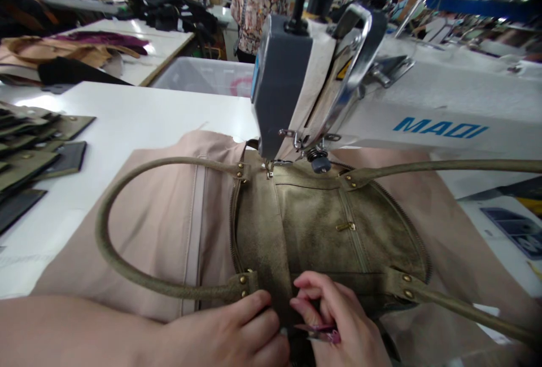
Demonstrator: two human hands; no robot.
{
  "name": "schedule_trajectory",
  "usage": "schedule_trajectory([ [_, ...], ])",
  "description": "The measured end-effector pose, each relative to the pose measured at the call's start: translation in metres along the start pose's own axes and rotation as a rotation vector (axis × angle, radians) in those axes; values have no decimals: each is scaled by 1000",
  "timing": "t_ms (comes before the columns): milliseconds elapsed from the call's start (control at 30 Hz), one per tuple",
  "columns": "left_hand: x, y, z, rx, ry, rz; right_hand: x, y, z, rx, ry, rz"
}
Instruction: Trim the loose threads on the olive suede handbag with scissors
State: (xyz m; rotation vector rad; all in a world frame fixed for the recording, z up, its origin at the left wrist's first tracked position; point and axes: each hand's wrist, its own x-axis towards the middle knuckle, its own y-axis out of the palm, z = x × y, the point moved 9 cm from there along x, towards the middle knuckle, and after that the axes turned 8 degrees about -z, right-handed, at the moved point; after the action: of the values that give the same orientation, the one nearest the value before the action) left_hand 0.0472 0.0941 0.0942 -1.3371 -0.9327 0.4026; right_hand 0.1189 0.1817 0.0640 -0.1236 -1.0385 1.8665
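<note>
Pinning the near edge of the olive suede handbag panel (322, 231) flat, your left hand (228, 333) lies palm down with its fingers together on the leather, just beside the riveted tab of the left strap handle (127, 265), so the piece cannot slide under the sewing machine head (292, 84). Your right hand (339, 327) sits touching the left at that same near edge, its fingers curled shut around a small pair of thread snips (317, 330) with a pinkish handle, held low and close to the seam where loose threads would be trimmed. The panel lies directly below the machine head, its far edge at the presser foot (269, 170), with the pale pink lining fabric (169, 214) spread out under it and to the left of the head, likely kept open so nothing bunches beneath the needle. The right strap handle (444, 168) runs away to the right of the head, clear of the stitching line. Left of the machine, stacked dark cut pieces (29, 158) wait on the white table (139, 113).
</note>
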Motion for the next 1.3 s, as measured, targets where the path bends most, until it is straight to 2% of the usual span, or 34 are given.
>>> schedule_trajectory([
  [133, -5, 2, -2, 27, -27, -13, 0, 0, -6, -3, 61, -5],
  [300, -8, 1, 4, 68, -137, -69, -1, 6, -10, -37, 98, 38],
  [367, -8, 3, 6, 91, -168, -53, -3, 8, -14, -34, 123, 47],
  [633, -1, 8, 6, 125, -165, 31, -9, 20, -34, 307, 305, 119],
  [800, -5, 10, 8, 106, -153, 31, -10, 23, -33, 365, 374, 108],
  [900, -9, 9, 8, 47, -168, -13, -11, 24, -31, 355, 363, 112],
  [1067, -8, 0, 12, -31, -208, -82, -12, 15, -35, 177, 304, 81],
  [1133, -6, -4, 13, -54, -213, -96, -11, 12, -35, 208, 282, 82],
  [1200, -5, -7, 15, -64, -220, -116, -8, 9, -30, 257, 244, 87],
  [1300, -8, -5, 14, -72, -234, -137, 0, 4, -14, 239, 109, 121],
])
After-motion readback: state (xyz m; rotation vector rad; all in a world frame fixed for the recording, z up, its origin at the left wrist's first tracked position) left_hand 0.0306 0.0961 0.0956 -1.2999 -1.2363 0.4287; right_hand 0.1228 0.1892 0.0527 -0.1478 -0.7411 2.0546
